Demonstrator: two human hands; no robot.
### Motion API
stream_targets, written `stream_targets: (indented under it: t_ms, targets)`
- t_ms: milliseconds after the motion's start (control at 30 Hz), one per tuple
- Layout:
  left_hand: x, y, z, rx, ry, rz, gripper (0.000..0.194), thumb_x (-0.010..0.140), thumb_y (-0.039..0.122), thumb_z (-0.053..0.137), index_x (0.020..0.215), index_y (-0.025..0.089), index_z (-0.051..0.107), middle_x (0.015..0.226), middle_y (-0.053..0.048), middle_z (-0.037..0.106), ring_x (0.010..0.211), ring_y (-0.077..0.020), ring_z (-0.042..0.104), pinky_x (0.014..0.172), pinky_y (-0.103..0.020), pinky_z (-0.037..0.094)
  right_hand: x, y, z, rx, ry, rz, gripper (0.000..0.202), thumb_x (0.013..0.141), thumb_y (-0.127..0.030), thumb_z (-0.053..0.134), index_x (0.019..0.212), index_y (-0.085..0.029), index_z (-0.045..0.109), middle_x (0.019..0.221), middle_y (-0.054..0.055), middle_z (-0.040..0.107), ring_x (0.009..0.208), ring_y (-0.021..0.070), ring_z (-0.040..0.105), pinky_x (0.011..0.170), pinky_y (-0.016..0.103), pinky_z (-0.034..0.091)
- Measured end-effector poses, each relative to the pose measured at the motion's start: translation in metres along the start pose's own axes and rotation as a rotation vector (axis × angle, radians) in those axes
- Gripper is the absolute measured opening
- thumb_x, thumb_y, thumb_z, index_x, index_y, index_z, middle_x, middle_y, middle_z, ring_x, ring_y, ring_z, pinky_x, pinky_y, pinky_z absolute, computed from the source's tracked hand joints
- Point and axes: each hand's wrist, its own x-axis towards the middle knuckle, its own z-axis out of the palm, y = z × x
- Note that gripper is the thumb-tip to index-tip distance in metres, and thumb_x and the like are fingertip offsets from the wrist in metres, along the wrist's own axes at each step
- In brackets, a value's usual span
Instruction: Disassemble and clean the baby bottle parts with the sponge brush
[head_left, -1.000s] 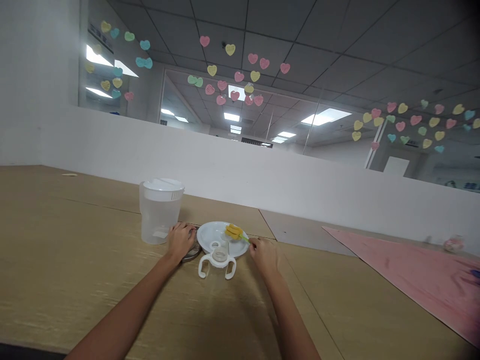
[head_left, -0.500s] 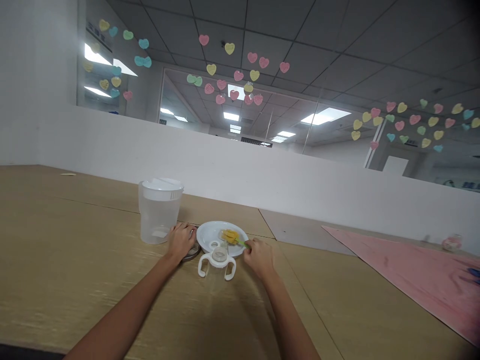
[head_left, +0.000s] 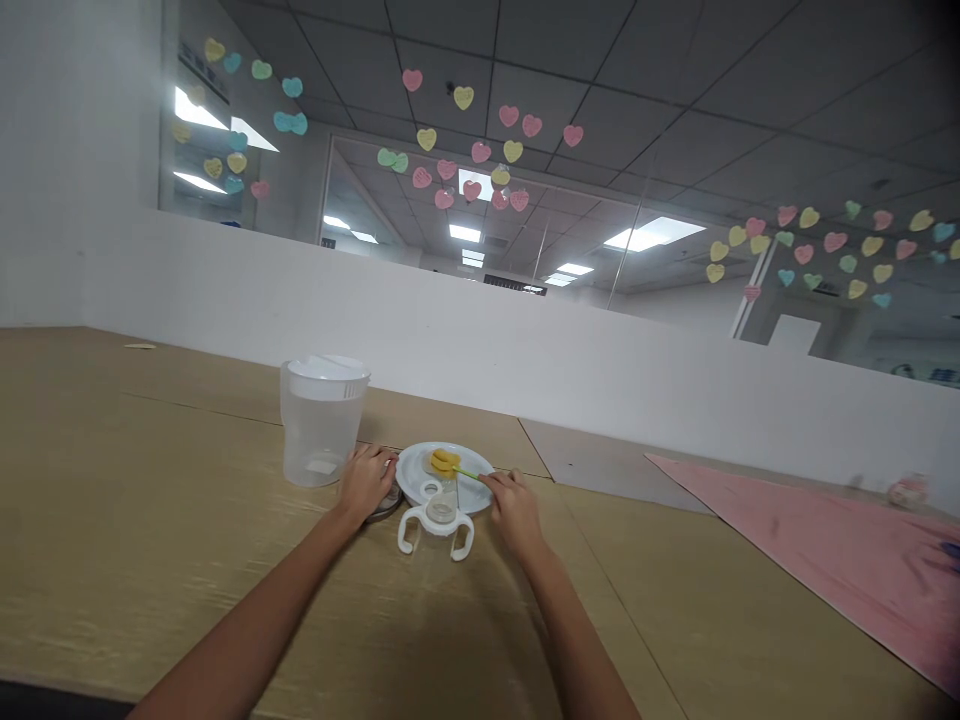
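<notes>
My right hand (head_left: 517, 505) is closed around the thin green handle of a brush (head_left: 469, 474). Its soft yellow head rests over a white plate (head_left: 480, 500), against a small clear item that I cannot make out. At the plate's left rim, my left hand (head_left: 366, 480) has its fingers curled and seems to grip the edge. Partly under that hand lies a round dark-rimmed dish (head_left: 386, 505). In front of the plate, between my hands, stands a clear baby bottle (head_left: 441, 512) with no cap on its neck and two white curved handles. A white ring (head_left: 430, 489) shows just behind it.
A translucent lidded pitcher (head_left: 322, 430) stands left of my left hand. A pink cloth (head_left: 810, 540) covers the table's right side, with a small pinkish jar (head_left: 907, 490) behind it. A white wall (head_left: 465, 350) bounds the wooden table (head_left: 187, 500) at the back.
The yellow brush head has shifted left on the plate, and more of the green handle shows. My right hand has moved slightly left; my left hand stays at the plate's rim.
</notes>
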Motion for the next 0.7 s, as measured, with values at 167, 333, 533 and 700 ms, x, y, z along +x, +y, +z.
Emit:
stream_targets:
  t_ms: [167, 333, 533, 700]
  targets:
    - [0.0, -0.003, 0.004, -0.006, 0.015, 0.027, 0.026, 0.087, 0.024, 0.042, 0.092, 0.019, 0.067, 0.094, -0.007, 0.066, 0.093, -0.0204, 0.054, 0.085, -0.032, 0.039, 0.002, 0.0, 0.005, -0.053, -0.008, -0.066, 0.052, 0.072, 0.005, 0.044, 0.112, -0.021, 0.065, 0.104, 0.005, 0.068, 0.086, 0.0189, 0.054, 0.076, 0.027, 0.043]
    - [0.0, -0.005, 0.006, -0.026, 0.022, 0.051, 0.028, 0.088, 0.024, 0.04, 0.092, 0.019, 0.066, 0.093, -0.007, 0.066, 0.092, -0.02, 0.054, 0.084, -0.032, 0.04, 0.002, -0.006, 0.011, -0.058, -0.049, -0.097, 0.053, 0.073, 0.006, 0.044, 0.115, -0.018, 0.063, 0.107, 0.005, 0.067, 0.09, 0.0205, 0.053, 0.081, 0.028, 0.043]
    - [-0.001, -0.004, 0.004, -0.017, 0.013, 0.06, 0.029, 0.089, 0.025, 0.039, 0.093, 0.018, 0.066, 0.094, -0.007, 0.066, 0.092, -0.0205, 0.055, 0.085, -0.032, 0.04, 0.0, -0.01, 0.012, 0.105, -0.012, -0.005, 0.052, 0.075, 0.004, 0.039, 0.115, -0.019, 0.063, 0.107, 0.005, 0.067, 0.091, 0.0197, 0.052, 0.08, 0.026, 0.043]
    - [-0.001, 0.0, 0.0, -0.011, 0.053, 0.07, 0.032, 0.091, 0.026, 0.035, 0.095, 0.019, 0.065, 0.094, -0.007, 0.066, 0.091, -0.0204, 0.055, 0.084, -0.032, 0.04, 0.0, -0.009, 0.01, 0.403, 0.151, 0.171, 0.046, 0.079, -0.002, 0.036, 0.108, -0.018, 0.067, 0.102, 0.006, 0.068, 0.089, 0.0188, 0.053, 0.081, 0.028, 0.043]
